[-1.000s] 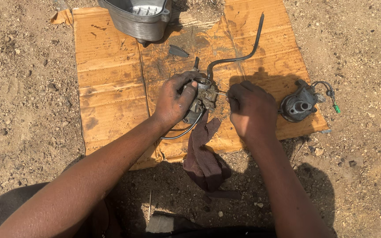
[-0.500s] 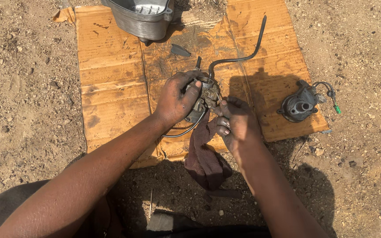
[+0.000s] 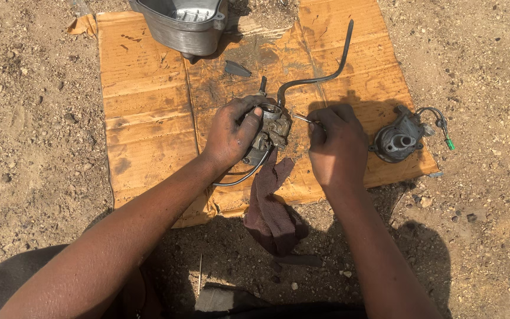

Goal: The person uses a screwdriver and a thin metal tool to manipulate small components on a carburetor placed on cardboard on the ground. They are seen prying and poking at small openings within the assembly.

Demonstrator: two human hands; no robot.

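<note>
My left hand [image 3: 231, 134] grips a small, dirty metal engine part, a carburettor [image 3: 273, 131], and holds it just above a sheet of cardboard [image 3: 143, 100]. A black hose [image 3: 320, 74] curves away from the part to the upper right, and a thinner hose [image 3: 240, 177] loops below my wrist. My right hand [image 3: 337, 145] is closed around a thin metal tool [image 3: 303, 119] whose tip points at the carburettor. A dark brownish rag [image 3: 273, 207] hangs beneath the part and trails onto the dirt.
A grey metal engine cover [image 3: 181, 23] sits at the cardboard's top edge. A round dark part with a green-tipped wire [image 3: 401, 139] lies at the cardboard's right. A small dark shard [image 3: 236, 69] lies near the cover. Stony dirt [image 3: 30, 118] surrounds everything.
My right hand first drew in towards the carburettor and lower, then moved back out to the right with the thin tool showing. My left hand kept its grip.
</note>
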